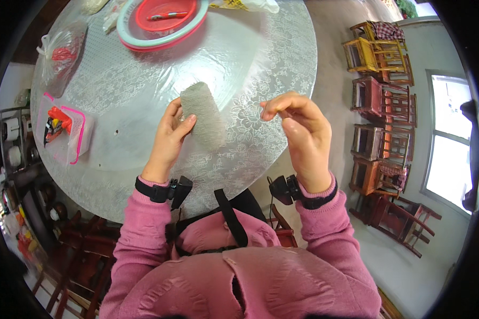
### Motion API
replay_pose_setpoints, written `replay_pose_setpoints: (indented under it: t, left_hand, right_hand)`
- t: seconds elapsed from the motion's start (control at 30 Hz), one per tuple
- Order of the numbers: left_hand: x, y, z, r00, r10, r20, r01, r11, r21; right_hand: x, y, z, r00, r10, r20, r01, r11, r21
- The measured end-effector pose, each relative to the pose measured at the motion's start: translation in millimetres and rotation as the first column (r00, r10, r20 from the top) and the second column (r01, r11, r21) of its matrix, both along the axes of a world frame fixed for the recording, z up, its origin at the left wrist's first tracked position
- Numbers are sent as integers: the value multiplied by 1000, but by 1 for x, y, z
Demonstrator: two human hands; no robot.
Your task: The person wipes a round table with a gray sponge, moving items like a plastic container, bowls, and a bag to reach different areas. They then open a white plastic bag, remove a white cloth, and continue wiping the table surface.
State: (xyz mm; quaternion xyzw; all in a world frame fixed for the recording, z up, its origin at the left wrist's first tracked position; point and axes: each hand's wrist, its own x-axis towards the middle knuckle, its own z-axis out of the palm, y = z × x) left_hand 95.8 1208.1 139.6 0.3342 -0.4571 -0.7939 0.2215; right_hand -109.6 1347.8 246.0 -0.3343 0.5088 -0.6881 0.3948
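My left hand point(170, 127) pinches a grey-green oblong pad point(203, 118) near its upper left side, with the thumb on top and the fingers behind. The pad looks soft and rough-textured, rounded at its ends, and is held tilted above the patterned table cover. Its exact kind does not show. To its right and apart from it, my right hand point(307, 135) is raised near the table's edge. Its fingers bend toward the left, the thumb stands apart from them, and nothing shows between them.
The round table point(143, 181) has a clear patterned cover. Nested basins point(123, 34) with a red pen-like item point(167, 16) stand at the back. On the left are a tied plastic bag point(64, 53) and a pink-rimmed clear box point(85, 133). Wooden chairs point(383, 101) line the right.
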Motion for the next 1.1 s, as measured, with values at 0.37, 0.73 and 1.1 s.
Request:
replay_pose_setpoints:
  t: [0.37, 0.73, 1.1]
  left_hand:
    - [-24, 10, -23, 998, -3, 63, 2, 1000, 13]
    - [-43, 13, -29, 997, -54, 55, 51, 997, 63]
    - [-48, 16, -30, 997, -55, 57, 52, 997, 55]
  right_hand:
    - [-146, 60, -139, 457, -267, -848, 721, 670, 178]
    - [-201, 139, -217, 543, -11, -840, 769, 408, 492]
    - [-189, 128, -209, 694, -281, -663, 690, 523, 501]
